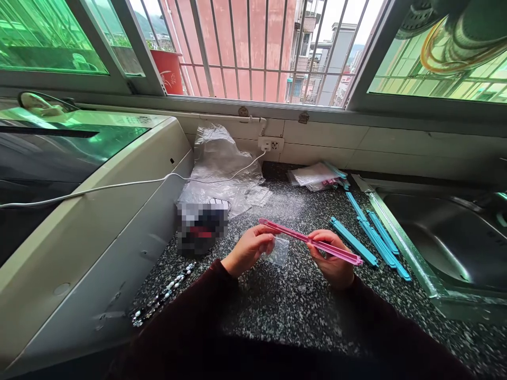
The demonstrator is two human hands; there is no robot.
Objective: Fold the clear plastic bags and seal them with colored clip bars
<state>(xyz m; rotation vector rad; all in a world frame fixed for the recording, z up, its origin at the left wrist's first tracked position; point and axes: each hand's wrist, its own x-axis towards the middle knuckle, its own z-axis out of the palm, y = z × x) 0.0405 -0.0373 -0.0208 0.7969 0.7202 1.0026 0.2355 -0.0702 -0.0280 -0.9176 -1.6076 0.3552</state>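
A long pink sealing clip point(295, 236) is held across both my hands above the dark speckled counter point(277, 301). My left hand point(249, 250) pinches its far end together with a small clear plastic bag point(279, 250) that hangs below the clip. My right hand point(330, 258) is closed round the clip near its other end, which sticks out to the right. Both arms wear dark red sleeves.
Several blue clips point(366, 235) lie right of my hands, beside a steel sink point(447, 237). More clear bags and clips point(317, 175) sit by the wall. A crumpled plastic sheet point(222, 169), a white cable point(130, 183), a beaded string point(164, 293) and a large appliance point(79, 211) stand on the left.
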